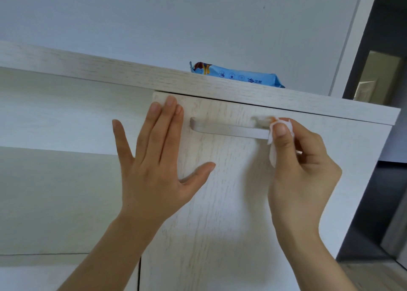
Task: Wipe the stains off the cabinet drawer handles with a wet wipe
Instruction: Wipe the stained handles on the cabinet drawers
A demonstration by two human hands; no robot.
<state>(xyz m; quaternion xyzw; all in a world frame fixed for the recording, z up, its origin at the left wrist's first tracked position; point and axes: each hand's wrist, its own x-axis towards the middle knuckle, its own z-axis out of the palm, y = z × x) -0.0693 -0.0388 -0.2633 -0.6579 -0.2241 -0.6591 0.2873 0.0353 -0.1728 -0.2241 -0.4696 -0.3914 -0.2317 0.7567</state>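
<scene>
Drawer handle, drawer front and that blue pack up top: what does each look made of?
Drawer handle: smooth, matte pale bar, possibly painted metal or plastic; no grain shows. Drawer front: whitewashed wood-grain board, likely laminate, with fine vertical streaks. Blue pack: glossy plastic film, crimped ends and printed icons. Wet wipe in the right hand: thin, soft white nonwoven, crumpled, with an orange smear.

handle [229, 129] mid span free btwn hands, left hand [154, 158] blocks drawer's left edge

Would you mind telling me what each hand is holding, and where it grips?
The right hand pinches a bunched wet wipe near its upper end, against the handle. The left hand holds nothing, flat on the drawer front.
</scene>
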